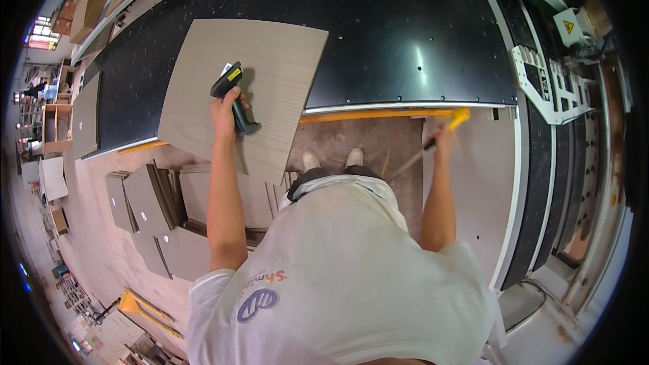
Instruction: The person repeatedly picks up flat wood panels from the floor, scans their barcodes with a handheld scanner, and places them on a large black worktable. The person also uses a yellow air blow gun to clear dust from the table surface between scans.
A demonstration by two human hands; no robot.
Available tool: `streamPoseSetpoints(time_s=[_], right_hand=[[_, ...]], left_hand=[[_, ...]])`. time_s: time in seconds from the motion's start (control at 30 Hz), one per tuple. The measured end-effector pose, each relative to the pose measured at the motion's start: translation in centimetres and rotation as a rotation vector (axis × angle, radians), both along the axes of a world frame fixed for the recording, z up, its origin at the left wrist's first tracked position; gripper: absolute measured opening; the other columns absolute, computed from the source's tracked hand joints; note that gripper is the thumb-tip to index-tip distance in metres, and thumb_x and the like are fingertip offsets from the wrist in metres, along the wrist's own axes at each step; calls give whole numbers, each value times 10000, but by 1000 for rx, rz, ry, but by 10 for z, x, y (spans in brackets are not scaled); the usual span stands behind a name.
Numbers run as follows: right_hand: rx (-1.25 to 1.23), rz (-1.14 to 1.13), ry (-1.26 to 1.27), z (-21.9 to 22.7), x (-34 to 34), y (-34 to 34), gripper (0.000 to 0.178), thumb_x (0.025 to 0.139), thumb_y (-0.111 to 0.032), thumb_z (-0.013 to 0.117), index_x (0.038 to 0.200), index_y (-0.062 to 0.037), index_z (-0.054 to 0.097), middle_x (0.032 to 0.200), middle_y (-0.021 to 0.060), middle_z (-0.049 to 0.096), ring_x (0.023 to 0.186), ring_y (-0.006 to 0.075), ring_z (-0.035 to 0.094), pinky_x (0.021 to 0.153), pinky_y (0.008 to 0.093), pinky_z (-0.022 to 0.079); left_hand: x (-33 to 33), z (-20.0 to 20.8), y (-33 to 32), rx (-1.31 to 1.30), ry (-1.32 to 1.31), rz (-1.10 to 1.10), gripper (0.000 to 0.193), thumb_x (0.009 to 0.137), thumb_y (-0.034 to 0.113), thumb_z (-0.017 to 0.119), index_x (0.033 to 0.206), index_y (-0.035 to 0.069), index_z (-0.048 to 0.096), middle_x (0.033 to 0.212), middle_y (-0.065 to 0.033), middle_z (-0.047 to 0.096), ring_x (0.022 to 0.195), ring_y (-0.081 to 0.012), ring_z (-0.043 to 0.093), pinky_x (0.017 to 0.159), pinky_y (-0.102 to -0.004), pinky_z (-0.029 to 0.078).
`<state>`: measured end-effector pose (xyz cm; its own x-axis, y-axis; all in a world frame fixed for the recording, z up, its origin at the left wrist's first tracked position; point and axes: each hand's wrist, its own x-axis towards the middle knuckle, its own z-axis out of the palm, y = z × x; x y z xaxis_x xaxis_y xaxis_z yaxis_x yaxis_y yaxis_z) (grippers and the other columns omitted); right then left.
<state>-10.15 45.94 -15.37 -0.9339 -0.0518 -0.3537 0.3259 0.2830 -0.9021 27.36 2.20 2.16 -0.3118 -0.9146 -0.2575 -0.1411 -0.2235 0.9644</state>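
Handheld scanner gripped in closed left hand over wood panel.

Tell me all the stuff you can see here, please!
Wood panel: one, pale grey-brown, lying half on the black table, overhanging its near edge.
Handheld scanner: one, black with a yellow patch, over the panel, in the left hand.
Black table: one, wide, dotted with small holes, across the top.
Yellow-headed mallet: one, wooden handle, held by the right hand near the table edge.
Stacked panels: several, grey-brown, on the floor at left.
White frame part: one, at the table's right end.
Shoes: two, pale, on the floor.
Shirt: one, white.
Left hand: grip closed around the scanner.
Right hand: grip closed around the mallet handle.
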Motion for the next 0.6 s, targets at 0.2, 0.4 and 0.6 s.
streamPoseSetpoints(time_s=[0.2, 0.4, 0.6], right_hand=[[-385, -153, 90, 176, 43, 93, 366, 979, -316, 581, 1236, -56, 564, 732, 30, 591, 440, 74, 427, 386, 226, 342], [25, 582, -294, 236, 113, 75, 464, 1016, -457, 507, 1208, -42, 584, 568, -4, 509, 425, 81, 438, 410, 238, 354], [-201, 924, -185, 265, 121, 18, 504, 1032, -394, 451, 1289, 32, 531, 1012, 104, 666, 427, 71, 431, 424, 222, 374]], left_hand=[[-4, -1, -1, 21, -53, 18, 394, 865, 340, 727, 981, -27, 642, 812, -86, 660, 654, -169, 647, 586, -296, 504], [-27, 12, 23, 59, 45, 69, 381, 890, 342, 715, 983, -19, 633, 813, -93, 665, 662, -173, 648, 607, -288, 505], [-81, 17, 36, 56, 131, -75, 335, 900, 298, 717, 988, -16, 642, 789, -75, 645, 671, -158, 638, 632, -292, 512]])
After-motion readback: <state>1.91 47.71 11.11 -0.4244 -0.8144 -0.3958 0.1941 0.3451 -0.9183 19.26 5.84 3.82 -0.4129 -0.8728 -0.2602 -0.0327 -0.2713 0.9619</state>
